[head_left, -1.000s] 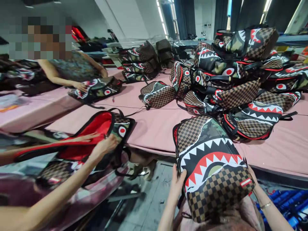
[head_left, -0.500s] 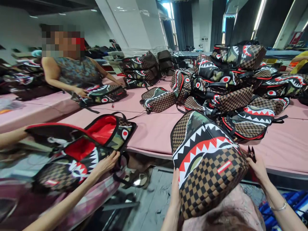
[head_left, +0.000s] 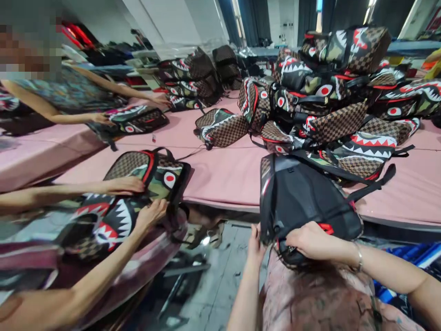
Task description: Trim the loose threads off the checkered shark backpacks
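Note:
A backpack point(head_left: 310, 202) with a checkered and shark-mouth print rests against my lap and the table edge, its black padded back and straps facing up. My left hand point(head_left: 255, 243) grips its left edge near the bottom corner, fingers curled. Over the lower part of the back panel, my right hand point(head_left: 310, 241) is closed, its fingertips down at the strap base. Small black thread snips showed in that hand a moment ago; now the fingers mostly hide them. A red patch point(head_left: 325, 228) shows beside the right wrist.
Similar backpacks point(head_left: 324, 92) are heaped on the pink-covered table point(head_left: 220, 179) ahead. At my left, a co-worker's hands point(head_left: 151, 214) handle another backpack point(head_left: 165, 177). Across the table another person point(head_left: 69, 92) touches a backpack point(head_left: 141, 119). Blue material point(head_left: 409, 262) lies low at right.
The backpack has been turned over from its printed front to its black back. My right hand has moved left from its right side onto the lower back panel. The view has shifted slightly.

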Demonstrator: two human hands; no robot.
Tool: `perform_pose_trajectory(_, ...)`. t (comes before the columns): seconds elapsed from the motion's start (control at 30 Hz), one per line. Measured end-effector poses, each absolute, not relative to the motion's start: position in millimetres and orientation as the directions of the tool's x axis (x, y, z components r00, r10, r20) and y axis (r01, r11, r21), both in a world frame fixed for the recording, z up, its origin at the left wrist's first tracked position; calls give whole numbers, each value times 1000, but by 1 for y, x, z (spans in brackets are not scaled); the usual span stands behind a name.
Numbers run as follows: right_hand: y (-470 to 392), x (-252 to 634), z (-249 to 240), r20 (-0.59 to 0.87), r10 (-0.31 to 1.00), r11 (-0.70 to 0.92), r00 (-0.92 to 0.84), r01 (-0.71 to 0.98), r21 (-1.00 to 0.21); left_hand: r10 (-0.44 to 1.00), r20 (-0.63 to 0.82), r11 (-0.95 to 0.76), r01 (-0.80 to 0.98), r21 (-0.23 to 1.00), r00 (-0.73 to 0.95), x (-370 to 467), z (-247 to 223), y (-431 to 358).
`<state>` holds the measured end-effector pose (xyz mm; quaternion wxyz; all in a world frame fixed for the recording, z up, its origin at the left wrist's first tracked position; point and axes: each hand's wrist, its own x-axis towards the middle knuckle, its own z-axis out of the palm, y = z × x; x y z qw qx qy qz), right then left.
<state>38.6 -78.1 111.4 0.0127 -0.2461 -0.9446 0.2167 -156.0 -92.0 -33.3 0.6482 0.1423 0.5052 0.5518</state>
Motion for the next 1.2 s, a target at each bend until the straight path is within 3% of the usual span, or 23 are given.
perform_pose_trajectory(0.07,-77,38,72,-155,501,713,-851,508,-484,814,-555,362,-596,716,-172,-165,-39,-110)
perform_pose_trajectory(0.2,-72,51,37,-132,646,524,-752,563,-639,825,-527,333,-578,745,-204,-170,-20,-148)
perform_pose_trajectory(0.33,-69,69,49,-151,673,385,-724,517,-764,926,-339,211,-521,827,-164,-157,25,-170)
perform_pose_trajectory(0.43,-76,84,70,-181,625,218,-759,392,-894,981,-180,144,-354,924,-70,-142,54,-171)
perform_pose_trajectory(0.53,-86,96,90,-162,712,46,-684,276,-960,984,-178,174,-194,966,-6,-125,65,-155)
perform_pose_trajectory(0.6,-87,99,97,-101,809,100,-579,306,-947,981,-189,178,-168,970,-52,-114,65,-142)
perform_pose_trajectory(0.7,-80,96,94,153,868,382,-472,439,-813,976,-173,151,-158,976,-136,-103,61,-129)
perform_pose_trajectory(0.83,-66,89,79,476,744,667,-469,475,-574,979,-149,128,-150,980,-141,-98,63,-127)
perform_pose_trajectory(0.97,-59,83,74,526,641,768,-559,445,-461,975,-143,110,-188,976,-171,-97,67,-132)
perform_pose_trajectory(1.2,-51,81,78,460,604,793,-650,440,-421,969,-159,119,-206,971,-188,-95,68,-134)
